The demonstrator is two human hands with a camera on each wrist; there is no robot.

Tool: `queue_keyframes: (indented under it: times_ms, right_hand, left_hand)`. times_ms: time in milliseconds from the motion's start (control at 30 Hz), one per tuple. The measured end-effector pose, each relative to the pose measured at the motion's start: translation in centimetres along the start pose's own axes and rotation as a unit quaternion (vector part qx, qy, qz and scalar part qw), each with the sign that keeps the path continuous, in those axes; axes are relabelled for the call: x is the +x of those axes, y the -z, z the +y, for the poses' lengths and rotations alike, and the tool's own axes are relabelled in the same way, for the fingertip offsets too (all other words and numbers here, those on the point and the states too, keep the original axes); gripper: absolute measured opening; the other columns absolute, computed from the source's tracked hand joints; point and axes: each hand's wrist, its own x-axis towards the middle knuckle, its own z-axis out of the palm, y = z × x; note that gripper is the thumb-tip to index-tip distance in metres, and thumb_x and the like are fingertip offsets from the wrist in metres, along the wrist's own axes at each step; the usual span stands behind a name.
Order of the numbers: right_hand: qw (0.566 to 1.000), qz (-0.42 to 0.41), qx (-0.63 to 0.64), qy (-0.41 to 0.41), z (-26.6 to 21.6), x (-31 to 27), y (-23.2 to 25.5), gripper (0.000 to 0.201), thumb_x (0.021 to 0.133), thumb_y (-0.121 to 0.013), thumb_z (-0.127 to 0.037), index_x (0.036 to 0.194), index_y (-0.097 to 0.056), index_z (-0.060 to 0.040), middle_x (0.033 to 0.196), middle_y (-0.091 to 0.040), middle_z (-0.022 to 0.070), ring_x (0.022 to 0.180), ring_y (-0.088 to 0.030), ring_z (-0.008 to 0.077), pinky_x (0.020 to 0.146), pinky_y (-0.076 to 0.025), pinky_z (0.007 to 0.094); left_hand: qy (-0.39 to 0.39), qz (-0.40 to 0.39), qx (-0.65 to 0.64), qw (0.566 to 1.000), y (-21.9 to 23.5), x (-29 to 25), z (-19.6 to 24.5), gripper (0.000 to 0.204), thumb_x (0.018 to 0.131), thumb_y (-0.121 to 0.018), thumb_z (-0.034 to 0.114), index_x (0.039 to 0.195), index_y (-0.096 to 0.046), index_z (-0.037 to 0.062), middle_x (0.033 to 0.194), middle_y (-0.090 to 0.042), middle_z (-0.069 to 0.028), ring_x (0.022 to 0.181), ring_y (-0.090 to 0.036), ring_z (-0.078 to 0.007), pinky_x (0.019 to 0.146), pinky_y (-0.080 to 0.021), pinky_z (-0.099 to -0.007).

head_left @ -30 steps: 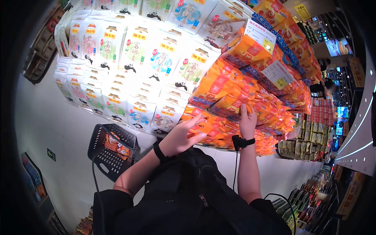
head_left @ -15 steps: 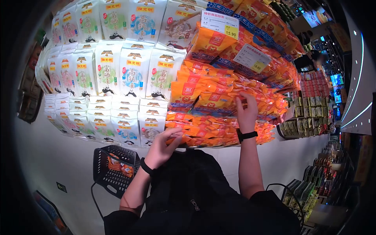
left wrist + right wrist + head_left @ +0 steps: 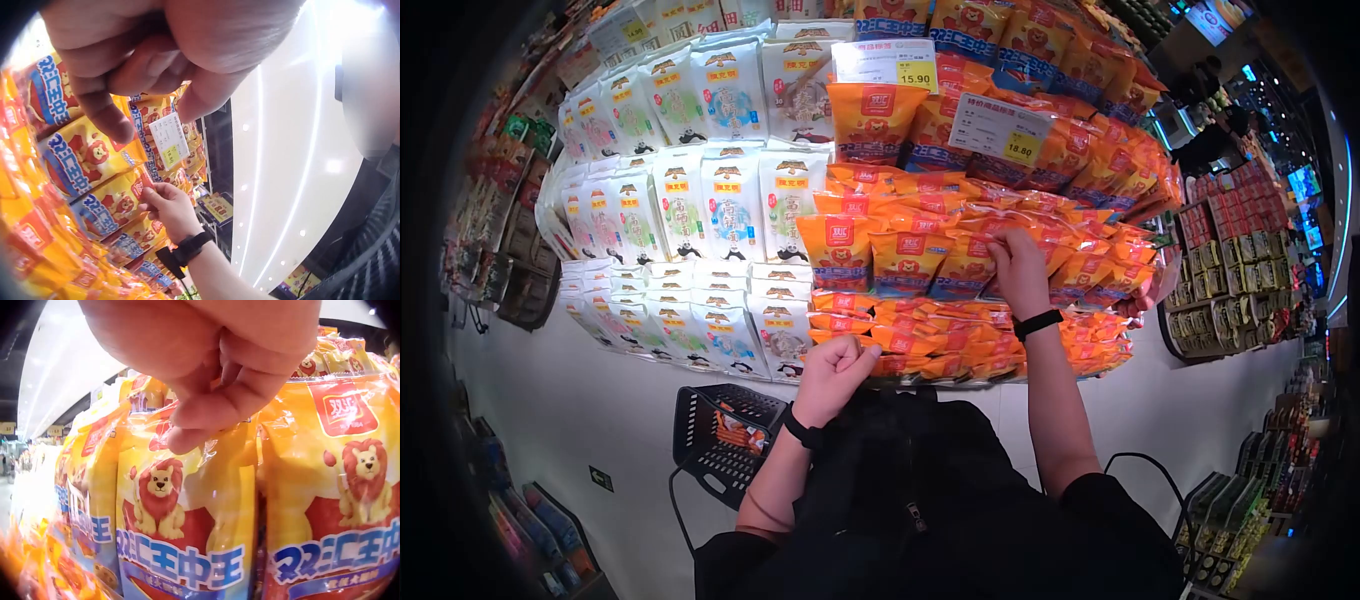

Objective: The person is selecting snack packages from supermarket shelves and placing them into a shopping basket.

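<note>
One basket [image 3: 725, 440]: orange packs inside | right hand [image 3: 1012, 262] fingers pinch lion packet [image 3: 968, 262] | left hand [image 3: 832, 368] fisted, empty

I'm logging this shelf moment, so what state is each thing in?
Right hand: pinching the top of an orange pack standing in its row.
Left hand: curled, holding nothing.
Basket: on the floor, packs inside.
Price tags: clipped to upper shelves.

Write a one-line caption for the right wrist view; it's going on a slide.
Right hand pinches the top of an orange lion-print packet on the shelf.
</note>
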Motion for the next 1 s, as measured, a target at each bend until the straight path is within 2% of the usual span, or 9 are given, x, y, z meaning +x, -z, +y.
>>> queue_keyframes:
  times_ms: [33,133,233,333,433,600,767,933,1000]
  right_hand:
    - [0.999,0.002,0.038,-0.006,-0.1,-0.1,0.1,0.013,0.107,-0.074,-0.007,0.118,-0.071,0.0003,0.114,-0.071,0.0156,0.088,-0.077,0.032,0.079,-0.061,0.0415]
    - [0.992,0.019,0.128,-0.002,-1.2,-1.0,1.5,0.009,0.108,-0.073,-0.005,0.114,-0.07,0.0014,0.106,-0.068,0.0142,0.076,-0.076,0.0264,0.072,-0.059,0.0384]
    - [0.982,0.05,0.174,0.051,-2.3,-2.4,4.0,0.007,0.107,-0.072,-0.001,0.113,-0.069,0.0018,0.101,-0.065,0.0129,0.074,-0.075,0.022,0.069,-0.058,0.035]
    - [0.964,0.059,0.231,0.114,-4.0,-3.7,8.2,0.009,0.104,-0.072,0.005,0.112,-0.069,0.0015,0.099,-0.064,0.0112,0.073,-0.073,0.0197,0.067,-0.056,0.0312]
    - [0.953,0.087,0.217,0.195,-3.7,-4.9,12.0,0.011,0.103,-0.072,0.007,0.112,-0.07,0.001,0.098,-0.065,0.0111,0.074,-0.072,0.0197,0.068,-0.056,0.0312]
    - [0.941,0.082,0.257,0.202,-2.0,-8.0,15.9,0.01,0.1,-0.074,0.008,0.107,-0.072,0.0002,0.099,-0.069,0.0117,0.082,-0.072,0.0214,0.071,-0.057,0.0317]
    - [0.947,0.017,0.207,0.243,0.3,-11.3,16.9,0.017,0.094,-0.08,0.007,0.107,-0.075,-0.0013,0.094,-0.07,0.0122,0.083,-0.07,0.028,0.071,-0.055,0.0366]
    - [0.964,-0.046,0.199,0.171,2.4,-15.0,17.1,0.015,0.094,-0.08,0.007,0.106,-0.075,-0.0012,0.091,-0.067,0.0116,0.078,-0.068,0.0264,0.068,-0.054,0.036]
    - [0.965,-0.038,0.213,0.147,2.5,-15.8,17.1,0.014,0.096,-0.079,0.007,0.106,-0.075,-0.0008,0.091,-0.067,0.0117,0.077,-0.068,0.0255,0.067,-0.054,0.0357]
  left_hand:
    - [-0.004,0.012,-0.019,1.0,-1.0,-0.2,0.4,0.054,0.109,-0.076,0.004,0.075,-0.034,0.0112,0.073,-0.04,0.0074,0.073,-0.039,-0.0039,0.08,-0.051,-0.0261]
    - [-0.068,0.051,-0.063,0.994,-3.6,-0.5,-0.2,0.054,0.107,-0.073,-0.004,0.075,-0.033,0.0119,0.073,-0.04,0.0075,0.072,-0.038,-0.0032,0.105,-0.058,-0.0319]
    - [-0.051,0.077,-0.066,0.993,-5.2,-1.6,-0.8,0.053,0.105,-0.07,-0.009,0.076,-0.031,0.0117,0.072,-0.039,0.0077,0.071,-0.039,-0.0022,0.124,-0.053,-0.0406]
    - [-0.04,0.121,-0.063,0.99,-7.4,-2.8,-1.3,0.054,0.105,-0.07,-0.01,0.076,-0.03,0.0119,0.072,-0.038,0.0079,0.07,-0.038,-0.0019,0.123,-0.054,-0.0412]
    - [-0.043,0.132,-0.049,0.989,-9.3,-3.5,-1.8,0.054,0.104,-0.069,-0.011,0.076,-0.03,0.0115,0.072,-0.038,0.0077,0.069,-0.037,-0.0017,0.124,-0.053,-0.0425]
    - [-0.024,0.149,-0.01,0.988,-13.3,-3.9,-0.4,0.053,0.105,-0.069,-0.011,0.076,-0.031,0.0107,0.072,-0.037,0.0074,0.069,-0.037,-0.0019,0.122,-0.054,-0.0408]
    - [-0.027,0.133,-0.016,0.991,-16.7,-3.3,-0.7,0.052,0.105,-0.069,-0.009,0.076,-0.032,0.0113,0.073,-0.038,0.0077,0.071,-0.037,-0.0014,0.123,-0.054,-0.0411]
    - [-0.027,0.096,-0.014,0.995,-18.7,-2.6,-0.4,0.053,0.103,-0.068,-0.013,0.075,-0.032,0.014,0.072,-0.041,0.0081,0.068,-0.037,-0.0025,0.127,-0.05,-0.0469]
    - [-0.025,0.081,-0.008,0.996,-18.8,-2.3,-0.3,0.053,0.104,-0.068,-0.013,0.076,-0.032,0.0134,0.073,-0.042,0.0078,0.069,-0.038,-0.0027,0.126,-0.051,-0.0464]
